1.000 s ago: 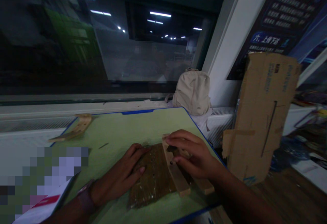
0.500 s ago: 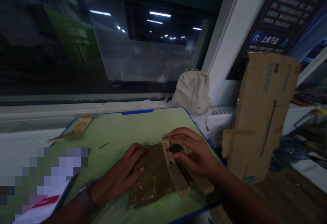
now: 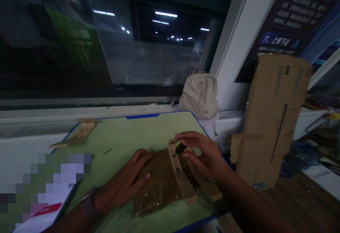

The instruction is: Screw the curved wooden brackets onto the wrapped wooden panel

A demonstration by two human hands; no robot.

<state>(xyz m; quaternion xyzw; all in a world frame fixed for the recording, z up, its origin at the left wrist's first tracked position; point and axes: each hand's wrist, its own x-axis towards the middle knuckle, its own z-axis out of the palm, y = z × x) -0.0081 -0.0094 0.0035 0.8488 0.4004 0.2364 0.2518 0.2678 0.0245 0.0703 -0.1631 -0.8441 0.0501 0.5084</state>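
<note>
Wood below right hand, half-curled, higher than earlier; cannot tell if gripping dark bit. Resting left hand outspread on slab. On far-right poster: "上传下达".

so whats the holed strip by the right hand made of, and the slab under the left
Holed strip: likely bare, matte wood by its pale tan tone. Slab: perhaps cardboard or wood by colour, seemingly film-wrapped given glossy wrinkles.

Before you: one green-topped, blue-edged rectangular table. Beyond it: wide, dark glass window showing bright white strip lights; long white ledge. Right of it: smooth white pillar; dark brown floor.
</note>
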